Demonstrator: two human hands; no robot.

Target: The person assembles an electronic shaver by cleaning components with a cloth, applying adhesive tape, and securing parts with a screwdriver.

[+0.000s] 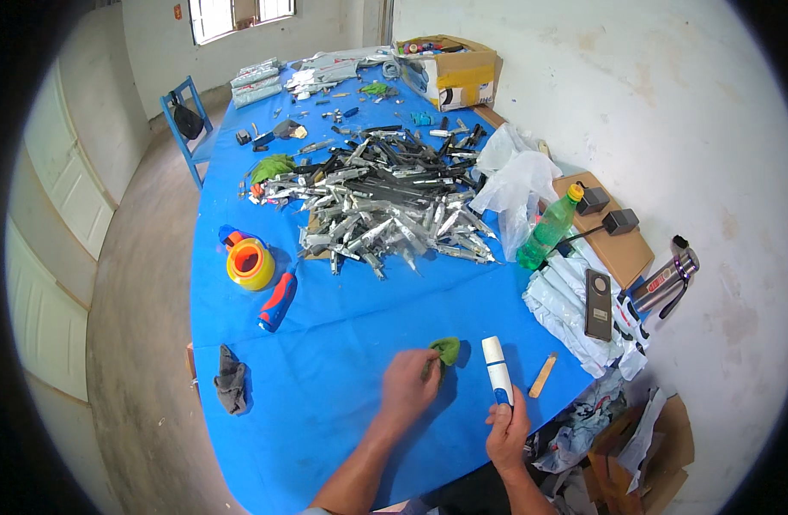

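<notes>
My left hand [408,386] is closed on a small green cloth [446,348] that rests on the blue table cover [342,335]. My right hand [507,433] grips the lower end of a white tube with a blue band [497,369], held upright just right of the cloth. A flat wooden stick [542,375] lies beside the tube. Farther back, a big heap of silver and black tubes [385,206] covers the middle of the table.
An orange-yellow tape roll [250,263], a red-blue tool [278,300] and a grey rag [232,379] lie at the left. A green bottle [548,227], plastic bags [518,184], a dark phone [598,304] and a flask [664,279] are at the right. A cardboard box [454,69] and blue chair [188,124] stand far back.
</notes>
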